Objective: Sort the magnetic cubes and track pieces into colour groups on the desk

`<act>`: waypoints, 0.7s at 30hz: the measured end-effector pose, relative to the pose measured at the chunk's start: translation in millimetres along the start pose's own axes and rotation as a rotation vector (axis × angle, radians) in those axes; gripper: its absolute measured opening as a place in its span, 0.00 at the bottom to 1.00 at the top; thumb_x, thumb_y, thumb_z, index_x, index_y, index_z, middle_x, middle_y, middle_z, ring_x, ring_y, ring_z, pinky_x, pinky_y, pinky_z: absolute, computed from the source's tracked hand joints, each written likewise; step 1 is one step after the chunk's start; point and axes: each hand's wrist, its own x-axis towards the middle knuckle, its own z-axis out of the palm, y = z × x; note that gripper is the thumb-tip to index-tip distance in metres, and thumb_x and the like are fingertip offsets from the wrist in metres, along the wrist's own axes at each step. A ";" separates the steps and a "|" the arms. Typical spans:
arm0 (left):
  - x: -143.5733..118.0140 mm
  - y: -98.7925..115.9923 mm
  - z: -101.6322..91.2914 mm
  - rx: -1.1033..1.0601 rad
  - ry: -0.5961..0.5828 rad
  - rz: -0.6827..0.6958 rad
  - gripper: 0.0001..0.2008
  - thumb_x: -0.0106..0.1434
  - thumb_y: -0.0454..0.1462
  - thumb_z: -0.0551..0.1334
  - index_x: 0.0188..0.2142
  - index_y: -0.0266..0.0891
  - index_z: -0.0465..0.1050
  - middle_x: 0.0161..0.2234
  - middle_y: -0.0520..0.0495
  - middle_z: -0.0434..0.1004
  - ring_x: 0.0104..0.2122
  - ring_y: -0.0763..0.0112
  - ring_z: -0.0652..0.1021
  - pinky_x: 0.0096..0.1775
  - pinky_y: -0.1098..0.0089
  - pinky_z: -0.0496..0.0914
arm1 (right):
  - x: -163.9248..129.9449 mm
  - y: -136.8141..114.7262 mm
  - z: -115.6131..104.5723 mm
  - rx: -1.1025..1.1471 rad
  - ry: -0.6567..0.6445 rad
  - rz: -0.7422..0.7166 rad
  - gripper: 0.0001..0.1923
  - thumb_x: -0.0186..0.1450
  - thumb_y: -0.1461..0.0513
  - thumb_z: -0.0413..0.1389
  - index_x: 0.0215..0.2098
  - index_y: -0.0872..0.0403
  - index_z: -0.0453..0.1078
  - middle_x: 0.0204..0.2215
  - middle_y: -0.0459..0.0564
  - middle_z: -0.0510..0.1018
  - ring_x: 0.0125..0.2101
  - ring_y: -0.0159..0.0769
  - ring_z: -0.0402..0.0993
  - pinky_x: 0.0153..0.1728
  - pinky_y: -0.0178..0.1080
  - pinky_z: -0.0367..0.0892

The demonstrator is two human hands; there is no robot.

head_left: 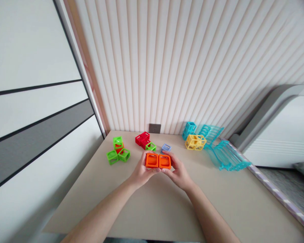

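Observation:
My left hand [141, 169] is closed around the left one of two orange open-frame cube blocks [152, 165]. My right hand [177, 172] grips the right one of the pair. The two blocks sit side by side and touch, held above the table in front of me. Just behind them lies a small blue-violet cube block [166, 147]. Farther back and to the left are red cube blocks [142, 138], with a green cube block [151, 146] against them.
Green cube blocks [112, 157] with an orange-red one among them stand at the left of the table [152, 209]. Yellow blocks [195, 142], teal blocks [189, 130] and a clear turquoise rack [230, 158] are at the right. A wall socket [154, 128] is behind.

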 end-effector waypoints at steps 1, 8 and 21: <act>-0.4 1.1 0.0 0.009 -0.006 0.005 0.29 0.55 0.46 0.73 0.50 0.43 0.62 0.49 0.44 0.72 0.48 0.59 0.77 0.50 0.63 0.71 | 0.1 1.1 0.1 -0.010 0.013 -0.010 0.32 0.64 0.50 0.62 0.63 0.48 0.62 0.57 0.57 0.72 0.52 0.48 0.73 0.52 0.46 0.72; 2.7 5.1 2.7 -0.127 0.024 -0.113 0.29 0.58 0.49 0.71 0.51 0.42 0.60 0.41 0.45 0.78 0.34 0.64 0.80 0.34 0.68 0.75 | 0.3 2.6 6.4 0.145 0.082 -0.013 0.35 0.67 0.53 0.60 0.68 0.48 0.55 0.59 0.57 0.71 0.55 0.47 0.72 0.55 0.48 0.70; 6.4 8.4 -2.4 -0.053 -0.086 -0.144 0.31 0.57 0.44 0.72 0.57 0.40 0.66 0.53 0.40 0.76 0.50 0.57 0.77 0.51 0.61 0.71 | 0.9 8.4 7.3 -0.041 0.254 -0.061 0.28 0.65 0.53 0.62 0.61 0.49 0.67 0.52 0.57 0.76 0.50 0.47 0.75 0.51 0.47 0.72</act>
